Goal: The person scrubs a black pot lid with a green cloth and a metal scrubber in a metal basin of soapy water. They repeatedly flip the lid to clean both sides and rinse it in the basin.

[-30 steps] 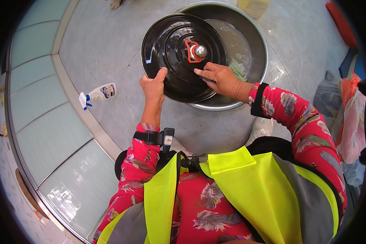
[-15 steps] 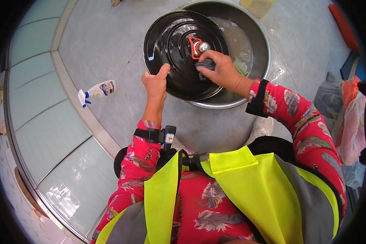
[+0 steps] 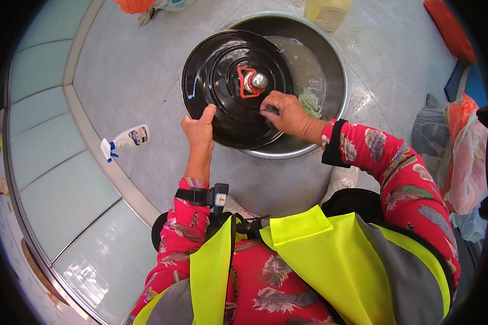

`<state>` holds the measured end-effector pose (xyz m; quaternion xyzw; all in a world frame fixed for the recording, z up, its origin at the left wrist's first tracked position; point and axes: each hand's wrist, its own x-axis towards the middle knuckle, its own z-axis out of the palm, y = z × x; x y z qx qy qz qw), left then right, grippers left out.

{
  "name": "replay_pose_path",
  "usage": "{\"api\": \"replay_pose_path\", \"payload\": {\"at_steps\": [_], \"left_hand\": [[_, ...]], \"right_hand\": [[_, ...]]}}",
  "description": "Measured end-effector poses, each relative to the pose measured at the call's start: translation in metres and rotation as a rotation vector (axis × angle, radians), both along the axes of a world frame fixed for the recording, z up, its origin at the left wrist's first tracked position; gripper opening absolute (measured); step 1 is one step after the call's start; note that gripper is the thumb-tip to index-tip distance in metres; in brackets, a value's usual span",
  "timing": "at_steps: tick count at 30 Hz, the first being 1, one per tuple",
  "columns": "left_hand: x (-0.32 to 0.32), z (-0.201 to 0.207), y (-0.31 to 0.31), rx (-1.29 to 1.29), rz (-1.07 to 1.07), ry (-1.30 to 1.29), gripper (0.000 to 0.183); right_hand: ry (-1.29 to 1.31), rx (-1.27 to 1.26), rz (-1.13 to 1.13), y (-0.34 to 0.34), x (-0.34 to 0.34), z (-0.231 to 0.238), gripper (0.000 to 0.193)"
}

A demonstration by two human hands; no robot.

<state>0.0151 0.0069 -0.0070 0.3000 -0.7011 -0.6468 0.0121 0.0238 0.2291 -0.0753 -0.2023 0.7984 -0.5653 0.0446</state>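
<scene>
Left hand [image 3: 199,129]: gripping black pot lid [image 3: 214,67], likely steadying it
Right hand [image 3: 287,112]: pinching dark scourer [image 3: 271,109]
Metal basin [image 3: 339,81]: partly beneath, probably for drips

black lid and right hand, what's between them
A dark grey scrubber, held in the right hand over the black lid; the head view shows it, partly covered by the hand.

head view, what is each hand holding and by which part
Left hand: the round, glossy black lid, by its near-left rim. Right hand: a dark grey wad, mostly hidden, so the part cannot be told.
</scene>
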Motion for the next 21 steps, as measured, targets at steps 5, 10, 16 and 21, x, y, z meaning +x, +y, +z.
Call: {"api": "replay_pose_path", "payload": {"at_steps": [5,10,16,21], "left_hand": [[0.001,-0.002,0.0,0.005,-0.019,0.032,0.022],[0.001,-0.002,0.001,0.017,-0.007,0.031,0.023],[0.0,0.0,0.001,0.028,-0.017,0.037,0.024],[-0.001,0.001,-0.001,0.032,-0.036,0.044,0.023]], "right_hand": [[-0.222,0.066,-0.283,0.015,-0.017,-0.02,0.01],[-0.245,0.103,-0.213,0.014,-0.051,-0.026,0.01],[-0.164,0.072,-0.389,0.004,-0.068,-0.026,0.014],[-0.315,0.341,-0.283,0.028,-0.07,-0.04,0.015]]}}
